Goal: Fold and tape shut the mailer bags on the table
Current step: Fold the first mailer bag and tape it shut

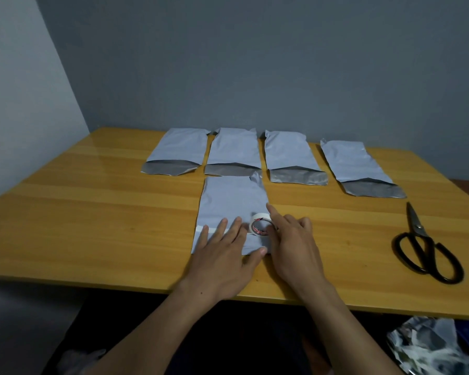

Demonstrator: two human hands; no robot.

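Grey plastic mailer bag (pixel 228 201) lies flat on the wooden table (pixel 92 212), near its front edge. My left hand (pixel 222 255) sits on the bag's 6 o'clock end, fingers straight and spread, pressing down a white tape strip (pixel 203 229). The right hand (pixel 293 244), just at 3 o'clock of it, grips the tape roll (pixel 259 224), index finger stuck out. Row of open bags (pixel 233 147) at 12 o'clock, black scissors (pixel 423 244) well off at 3.

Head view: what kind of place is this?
Probably a makeshift packing spot in a plain room, not a warehouse: a wooden table by a bare grey wall, five grey mailer bags laid out on it, plus a tape roll and black scissors.
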